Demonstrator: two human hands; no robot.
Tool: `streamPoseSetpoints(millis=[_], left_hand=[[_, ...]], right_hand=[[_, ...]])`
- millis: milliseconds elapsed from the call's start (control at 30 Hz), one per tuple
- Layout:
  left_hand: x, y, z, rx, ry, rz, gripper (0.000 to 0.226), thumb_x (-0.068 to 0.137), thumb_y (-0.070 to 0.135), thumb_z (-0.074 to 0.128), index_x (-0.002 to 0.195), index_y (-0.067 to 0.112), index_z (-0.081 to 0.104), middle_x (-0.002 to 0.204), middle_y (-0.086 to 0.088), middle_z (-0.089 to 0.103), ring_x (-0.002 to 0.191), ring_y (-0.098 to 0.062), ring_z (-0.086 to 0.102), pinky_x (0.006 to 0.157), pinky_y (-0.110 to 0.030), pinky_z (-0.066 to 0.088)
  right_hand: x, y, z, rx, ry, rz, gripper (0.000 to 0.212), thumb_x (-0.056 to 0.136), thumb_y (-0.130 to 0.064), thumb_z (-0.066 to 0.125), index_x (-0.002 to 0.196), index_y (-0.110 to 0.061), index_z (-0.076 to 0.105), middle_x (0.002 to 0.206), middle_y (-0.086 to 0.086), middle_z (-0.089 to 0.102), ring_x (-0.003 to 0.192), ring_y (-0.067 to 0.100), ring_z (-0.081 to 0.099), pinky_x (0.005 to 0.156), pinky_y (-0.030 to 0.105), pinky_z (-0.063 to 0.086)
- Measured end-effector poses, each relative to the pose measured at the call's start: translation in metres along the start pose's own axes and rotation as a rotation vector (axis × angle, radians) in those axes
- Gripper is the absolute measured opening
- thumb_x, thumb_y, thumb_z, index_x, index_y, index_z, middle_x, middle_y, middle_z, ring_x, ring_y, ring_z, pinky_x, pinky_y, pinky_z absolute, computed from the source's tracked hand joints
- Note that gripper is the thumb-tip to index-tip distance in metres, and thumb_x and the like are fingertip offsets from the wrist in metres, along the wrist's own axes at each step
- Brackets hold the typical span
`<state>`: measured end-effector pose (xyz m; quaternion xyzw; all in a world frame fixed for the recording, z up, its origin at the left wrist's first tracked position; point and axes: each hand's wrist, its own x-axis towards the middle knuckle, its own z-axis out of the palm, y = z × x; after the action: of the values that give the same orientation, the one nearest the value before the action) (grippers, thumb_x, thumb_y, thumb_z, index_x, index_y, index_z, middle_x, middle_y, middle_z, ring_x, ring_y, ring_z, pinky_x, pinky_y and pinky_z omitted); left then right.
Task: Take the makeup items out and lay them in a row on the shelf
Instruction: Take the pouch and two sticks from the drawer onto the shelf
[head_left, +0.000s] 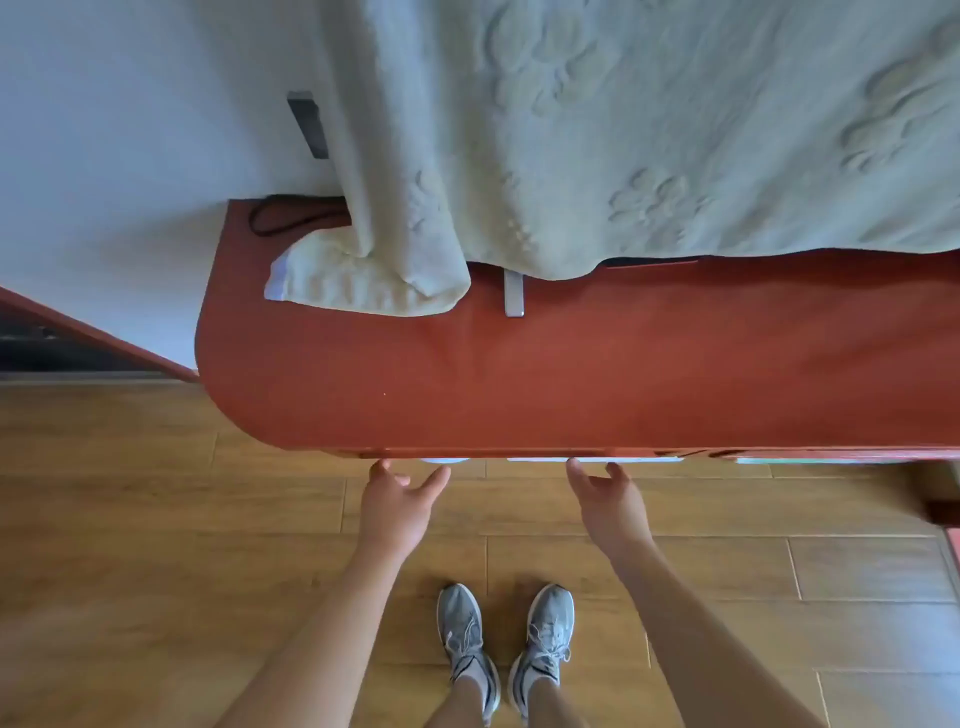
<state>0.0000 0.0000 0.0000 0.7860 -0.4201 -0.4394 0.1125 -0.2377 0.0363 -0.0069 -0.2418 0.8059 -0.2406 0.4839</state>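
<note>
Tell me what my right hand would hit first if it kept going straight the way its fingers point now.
Probably the front edge of the red shelf. Your right hand is open just below it, fingers aimed up at the edge or the pale things peeking out beneath. Depth is unclear, so it may slip under instead.

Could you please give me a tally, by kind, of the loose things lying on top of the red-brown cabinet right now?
Pale green blanket draped down onto the cabinet top: 1
Folded pale towel: 1
Black cord: 1
Small silver bar poking out from under the blanket: 1
Makeup items: 0 visible
Total: 4
</note>
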Motion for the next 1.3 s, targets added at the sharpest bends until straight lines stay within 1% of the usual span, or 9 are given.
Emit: streamPoseSetpoints(millis=[100, 167, 233, 333, 467, 633, 733, 933, 1300], left_hand=[[0.015, -0.004, 0.012, -0.150, 0.017, -0.073, 0.094, 0.078, 0.056, 0.074, 0.138, -0.003, 0.034, 0.131, -0.011, 0.061, 0.114, -0.028, 0.060, 0.083, -0.029, 0.043], [0.027, -0.007, 0.019, -0.288, 0.018, -0.120, 0.097, 0.077, 0.051, 0.078, 0.142, -0.001, 0.028, 0.126, -0.005, 0.063, 0.115, -0.024, 0.060, 0.089, -0.031, 0.044], [0.038, -0.011, 0.026, -0.474, 0.035, -0.134, 0.084, 0.077, 0.033, 0.083, 0.137, 0.004, 0.031, 0.120, -0.004, 0.067, 0.113, -0.020, 0.063, 0.097, -0.037, 0.048], [0.041, -0.014, 0.033, -0.710, 0.045, -0.122, 0.065, 0.077, 0.009, 0.082, 0.119, 0.015, 0.033, 0.116, -0.012, 0.067, 0.107, -0.020, 0.065, 0.098, -0.038, 0.050], [0.043, -0.017, 0.040, -0.941, 0.019, -0.067, 0.083, 0.062, 0.013, 0.084, 0.126, 0.018, 0.032, 0.109, -0.016, 0.066, 0.095, -0.018, 0.068, 0.098, -0.037, 0.049], [0.042, -0.023, 0.042, -0.996, -0.008, -0.014, 0.098, 0.054, 0.024, 0.090, 0.135, 0.014, 0.035, 0.105, -0.008, 0.073, 0.097, -0.012, 0.071, 0.093, -0.035, 0.051], [0.036, -0.028, 0.043, -1.010, 0.003, -0.019, 0.091, 0.066, 0.011, 0.088, 0.139, 0.013, 0.033, 0.098, -0.005, 0.074, 0.091, -0.012, 0.072, 0.098, -0.039, 0.051], [0.010, -0.050, 0.045, -1.019, 0.023, -0.021, 0.089, 0.059, 0.017, 0.087, 0.132, 0.016, 0.035, 0.098, -0.007, 0.073, 0.090, -0.012, 0.072, 0.097, -0.038, 0.051], [-0.058, -0.105, 0.052, -1.027, 0.068, -0.038, 0.099, 0.077, 0.000, 0.079, 0.152, 0.013, 0.016, 0.098, -0.010, 0.071, 0.090, -0.013, 0.071, 0.095, -0.036, 0.050]], right_hand=[[0.018, 0.012, 0.011, 0.091, 0.046, 0.037, 0.076, 0.087, -0.050, 0.063, 0.136, 0.003, 0.038, 0.054, -0.012, 0.053, 0.052, 0.008, 0.052, 0.054, 0.028, 0.042], [0.023, 0.014, 0.017, 0.165, 0.048, 0.019, 0.076, 0.081, -0.056, 0.065, 0.132, -0.004, 0.043, 0.081, -0.014, 0.070, 0.072, 0.009, 0.064, 0.066, 0.032, 0.053], [0.029, 0.018, 0.023, 0.290, 0.040, 0.029, 0.057, 0.083, -0.047, 0.068, 0.122, -0.010, 0.051, 0.106, -0.004, 0.071, 0.085, 0.009, 0.066, 0.080, 0.040, 0.056], [0.030, 0.021, 0.028, 0.493, 0.036, 0.036, 0.036, 0.088, -0.024, 0.069, 0.115, -0.008, 0.053, 0.108, 0.003, 0.068, 0.089, 0.011, 0.064, 0.092, 0.042, 0.054], [0.034, 0.023, 0.034, 0.589, 0.048, -0.001, 0.034, 0.088, -0.016, 0.069, 0.115, -0.005, 0.052, 0.101, 0.002, 0.065, 0.092, 0.013, 0.063, 0.094, 0.040, 0.052], [0.032, 0.027, 0.038, 0.619, 0.060, -0.044, 0.036, 0.089, -0.018, 0.069, 0.117, -0.004, 0.052, 0.099, 0.000, 0.064, 0.091, 0.011, 0.062, 0.092, 0.038, 0.052], [0.027, 0.033, 0.039, 0.622, 0.074, -0.046, 0.037, 0.089, -0.021, 0.069, 0.117, -0.003, 0.052, 0.101, 0.003, 0.063, 0.092, 0.012, 0.062, 0.092, 0.039, 0.053], [0.005, 0.059, 0.038, 0.605, 0.081, -0.038, 0.038, 0.089, -0.025, 0.070, 0.116, -0.005, 0.052, 0.106, 0.007, 0.063, 0.093, 0.014, 0.063, 0.092, 0.040, 0.054], [-0.059, 0.120, 0.033, 0.599, 0.073, -0.028, 0.034, 0.089, -0.021, 0.070, 0.117, -0.011, 0.053, 0.106, 0.006, 0.066, 0.093, 0.015, 0.064, 0.086, 0.038, 0.054]])
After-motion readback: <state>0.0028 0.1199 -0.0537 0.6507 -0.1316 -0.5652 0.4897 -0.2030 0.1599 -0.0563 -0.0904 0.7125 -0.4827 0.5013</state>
